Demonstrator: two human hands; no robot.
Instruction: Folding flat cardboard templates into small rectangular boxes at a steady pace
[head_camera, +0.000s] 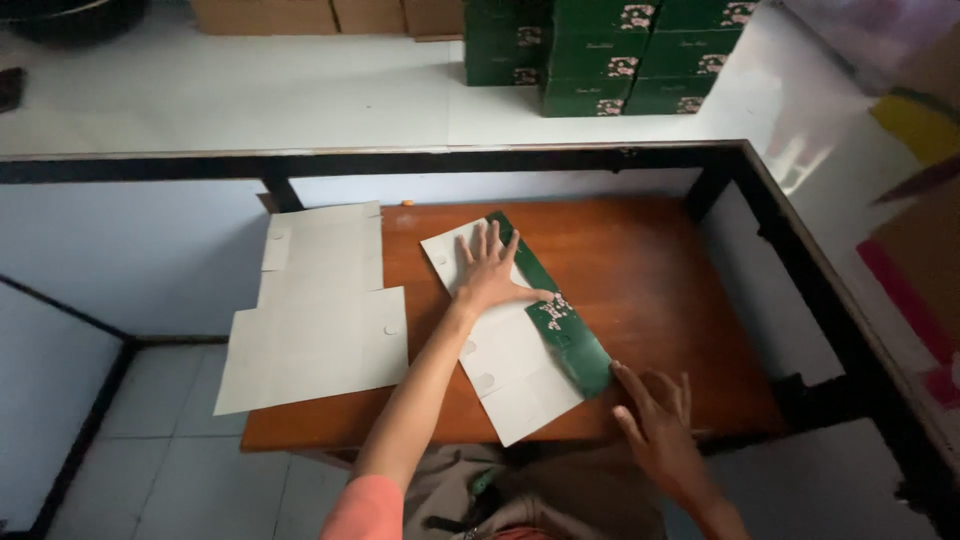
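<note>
Flat carton blank (505, 360) lies grey side up on the wooden table (650, 290), angled, near corner at the table's front edge. One long side flap (555, 305), green with a small flower print, is folded over onto the grey face.

Left hand (488, 272): open, fingers spread, palm pressing flat on the blank right beside the fold, thumb touching the green flap. Grips nothing, just pins it.

Right hand (655, 420): open, fingers loosely extended, fingertips at the lower end of the green flap near the table's front edge. Whether they actually touch it can't be told. Holds nothing.

Handling, judged from looks: thin paperboard, light, stiff across the panels but hinges readily along the scored creases. It probably slides easily on the smooth tabletop, hence the flat palm as an anchor. Corners and small tabs would likely crease if pinched hard. Best hold: flat pressure on the big panel, fingertips under or along a flap edge close to the score line, not at the thin tab ends.

A second blank (315, 310), unfolded, lies to the left, overhanging the table edge. Finished green boxes (600, 50) are stacked on the white surface beyond.
</note>
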